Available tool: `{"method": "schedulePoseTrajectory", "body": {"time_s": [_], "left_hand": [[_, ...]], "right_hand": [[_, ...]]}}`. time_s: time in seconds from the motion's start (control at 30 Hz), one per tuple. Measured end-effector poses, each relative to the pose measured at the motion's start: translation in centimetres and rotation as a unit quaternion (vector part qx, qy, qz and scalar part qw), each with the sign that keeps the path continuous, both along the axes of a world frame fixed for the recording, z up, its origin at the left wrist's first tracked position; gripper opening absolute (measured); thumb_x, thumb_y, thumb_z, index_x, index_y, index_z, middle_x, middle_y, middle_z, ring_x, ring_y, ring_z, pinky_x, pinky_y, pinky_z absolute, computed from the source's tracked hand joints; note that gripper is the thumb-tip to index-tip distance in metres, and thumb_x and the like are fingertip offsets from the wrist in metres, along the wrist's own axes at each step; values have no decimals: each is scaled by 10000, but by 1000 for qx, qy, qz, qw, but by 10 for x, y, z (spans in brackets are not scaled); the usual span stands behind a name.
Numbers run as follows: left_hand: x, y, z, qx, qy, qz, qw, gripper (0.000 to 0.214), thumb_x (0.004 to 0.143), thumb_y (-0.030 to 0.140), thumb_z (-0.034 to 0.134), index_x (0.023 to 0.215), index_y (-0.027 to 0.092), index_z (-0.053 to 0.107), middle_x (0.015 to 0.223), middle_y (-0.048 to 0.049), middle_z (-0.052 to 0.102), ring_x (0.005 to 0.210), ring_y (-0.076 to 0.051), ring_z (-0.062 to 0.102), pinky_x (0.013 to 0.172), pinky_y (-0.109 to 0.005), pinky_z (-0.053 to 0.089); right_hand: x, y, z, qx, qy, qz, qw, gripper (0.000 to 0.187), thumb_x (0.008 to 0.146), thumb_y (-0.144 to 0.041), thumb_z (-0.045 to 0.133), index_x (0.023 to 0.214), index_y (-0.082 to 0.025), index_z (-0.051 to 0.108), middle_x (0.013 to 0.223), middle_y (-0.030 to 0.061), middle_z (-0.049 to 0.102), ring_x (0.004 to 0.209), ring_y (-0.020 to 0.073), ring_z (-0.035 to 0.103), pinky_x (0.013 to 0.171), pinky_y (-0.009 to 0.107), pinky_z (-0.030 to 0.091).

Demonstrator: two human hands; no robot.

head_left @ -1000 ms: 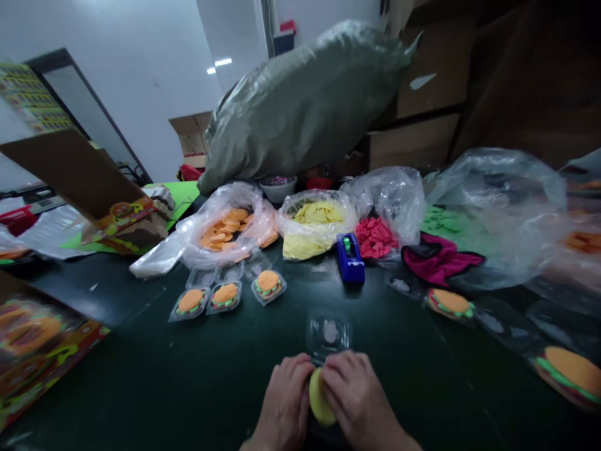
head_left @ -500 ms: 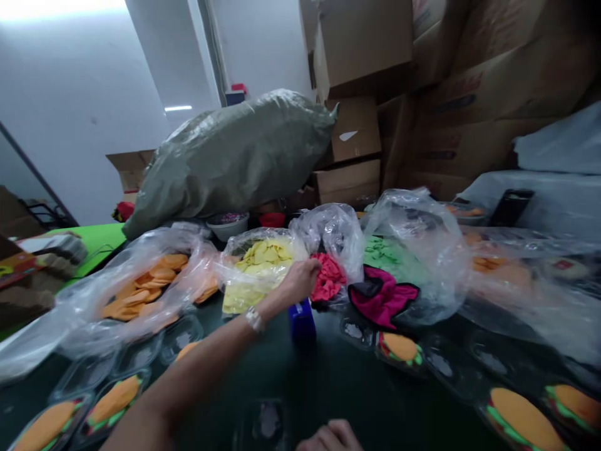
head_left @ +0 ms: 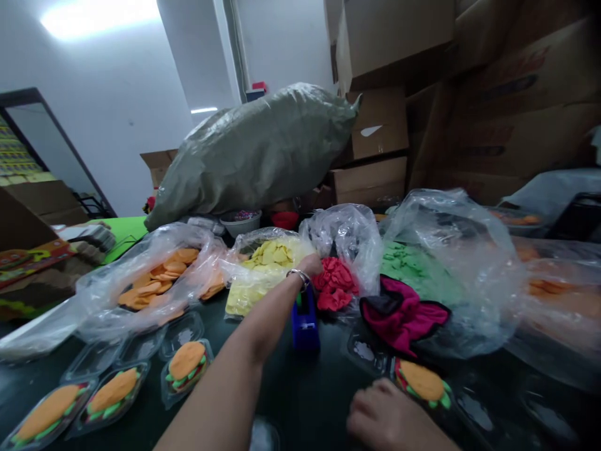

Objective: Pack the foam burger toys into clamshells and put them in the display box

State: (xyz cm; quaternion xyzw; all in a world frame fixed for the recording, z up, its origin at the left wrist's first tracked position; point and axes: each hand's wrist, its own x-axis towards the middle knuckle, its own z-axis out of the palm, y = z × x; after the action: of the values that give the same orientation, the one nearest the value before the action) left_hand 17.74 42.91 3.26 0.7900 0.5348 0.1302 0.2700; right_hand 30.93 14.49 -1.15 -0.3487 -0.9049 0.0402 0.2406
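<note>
My left hand (head_left: 310,266) reaches to the clear bag of red ruffled pieces (head_left: 335,283), at its left edge beside the bag of yellow pieces (head_left: 270,254). Its fingertips are hidden. Below that wrist stands a blue tape dispenser (head_left: 305,329) on the dark table. My right hand (head_left: 387,413) is low at the right, its fingers curled in; anything inside them is hidden. Just beyond it lies a toy hamburger (head_left: 422,381) in a clear plastic tray. Part of a clear tray (head_left: 264,435) shows at the bottom edge, beside my left forearm.
Several clear trays line the left, some holding toy hamburgers (head_left: 186,363). Bags of orange pieces (head_left: 159,282) and green pieces (head_left: 406,269) lie farther back, with a magenta cloth (head_left: 406,316) in front. A large grey sack (head_left: 258,150) and cardboard boxes (head_left: 375,125) stand behind.
My left hand has moved farther into the bag of red pieces. My right hand has risen into view and moved right, toward the trayed hamburger. The view has shifted left.
</note>
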Motion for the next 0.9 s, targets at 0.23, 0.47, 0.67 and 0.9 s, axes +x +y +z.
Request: {"method": "schedulePoseTrajectory", "body": {"time_s": [0.23,0.47,0.67,0.9], "left_hand": [[-16,5,-7,-67,-38,-38,996,257,903,321,587,1075,132,616,1077,-60,636,924,-204,632,792,-377,551],[-27,10,-15,-153,-161,-43,974,180,903,278,591,989,124,625,960,-41,650,813,-155,634,719,-324,553],[-26,-7,-6,-230,-345,-46,909,89,845,102,614,934,104,615,674,11,621,604,-98,622,683,-272,541],[4,-25,0,-223,-450,-8,865,44,868,85,586,904,110,584,665,33,588,546,-65,581,565,-192,499]], "right_hand": [[-2,151,65,-229,191,-136,945,138,814,-155,566,721,-184,663,649,-26,643,604,140,589,566,248,441],[-8,239,27,-217,235,-276,906,149,909,-293,616,892,-146,638,940,29,663,840,168,634,770,360,533],[5,232,18,-247,297,-287,876,148,912,-284,612,954,-144,637,1005,44,656,905,187,633,805,387,536],[11,204,22,-326,410,-268,809,261,959,-355,534,1102,-144,591,934,38,659,721,144,650,614,297,564]]}}
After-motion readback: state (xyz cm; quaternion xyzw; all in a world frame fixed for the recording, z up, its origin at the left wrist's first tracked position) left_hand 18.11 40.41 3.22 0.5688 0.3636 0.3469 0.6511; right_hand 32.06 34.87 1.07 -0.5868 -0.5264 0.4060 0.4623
